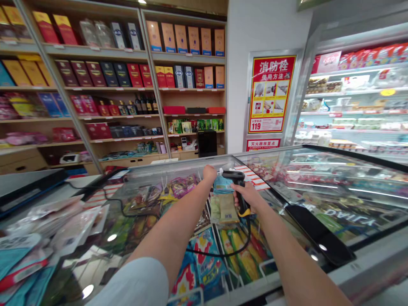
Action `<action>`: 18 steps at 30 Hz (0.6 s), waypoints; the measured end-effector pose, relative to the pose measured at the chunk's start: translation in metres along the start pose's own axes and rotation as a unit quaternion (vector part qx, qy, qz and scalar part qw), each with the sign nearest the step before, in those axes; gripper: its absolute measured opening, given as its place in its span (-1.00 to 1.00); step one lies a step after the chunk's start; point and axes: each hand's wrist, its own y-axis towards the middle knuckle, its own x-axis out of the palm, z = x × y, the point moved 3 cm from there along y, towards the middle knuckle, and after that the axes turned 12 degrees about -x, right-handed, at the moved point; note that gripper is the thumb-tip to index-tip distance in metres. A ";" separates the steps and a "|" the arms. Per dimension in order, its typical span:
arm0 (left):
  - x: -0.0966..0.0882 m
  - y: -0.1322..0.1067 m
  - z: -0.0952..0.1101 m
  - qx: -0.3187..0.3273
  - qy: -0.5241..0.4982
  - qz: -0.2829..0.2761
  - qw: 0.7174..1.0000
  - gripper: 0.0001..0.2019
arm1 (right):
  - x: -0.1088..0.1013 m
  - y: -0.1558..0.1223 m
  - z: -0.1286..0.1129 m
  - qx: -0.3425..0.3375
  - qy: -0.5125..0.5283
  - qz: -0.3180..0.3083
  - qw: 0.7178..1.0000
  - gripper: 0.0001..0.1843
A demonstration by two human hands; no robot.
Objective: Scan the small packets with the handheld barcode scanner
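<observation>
My right hand (250, 195) is wrapped around the handle of a black barcode scanner (235, 175), whose head points left above the freezer. A black cable (219, 255) loops down from the handle and runs left. Just left of the scanner, my left hand (209, 173) is stretched far forward with its fingers closed. Whatever those fingers hold, if anything, is hidden. Between and below the hands lie a light-blue package (223, 185) and a beige package (227, 208), inside the chest freezer (274, 282).
A black phone-like slab (318, 233) rests on the freezer's right glass. Flat clear packets (73, 225) and blue packages (19, 272) are piled at left. Blue-and-red bags (207, 255) and corn packs (242, 253) fill wire baskets. Boxed goods line the shelves (188, 59) behind.
</observation>
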 end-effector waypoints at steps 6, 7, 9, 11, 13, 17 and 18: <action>-0.062 -0.019 -0.031 -0.007 -0.050 0.025 0.998 -0.88 | 0.017 -0.008 0.012 0.009 -0.016 -0.028 0.999 -0.67; -0.078 -0.022 -0.042 -0.006 -0.055 0.026 0.998 -0.89 | 0.023 -0.011 0.012 0.012 -0.013 -0.034 0.999 -0.67; -0.117 -0.028 -0.065 -0.010 -0.048 0.040 0.998 -0.91 | 0.040 -0.015 0.012 0.017 -0.003 -0.052 0.999 -0.69; -0.163 -0.034 -0.091 -0.018 -0.025 0.068 0.997 -0.92 | 0.061 -0.020 0.012 0.023 0.002 -0.074 0.997 -0.72; -0.214 -0.042 -0.115 -0.022 0.015 0.100 0.995 -0.92 | 0.084 -0.025 0.012 0.030 -0.002 -0.098 0.995 -0.73; -0.316 -0.071 -0.151 -0.001 0.179 0.178 0.968 -0.84 | 0.137 -0.035 0.018 0.036 0.012 -0.149 0.988 -0.71; -0.339 -0.082 -0.158 0.004 0.225 0.192 0.955 -0.79 | 0.151 -0.039 0.020 0.037 0.016 -0.163 0.986 -0.70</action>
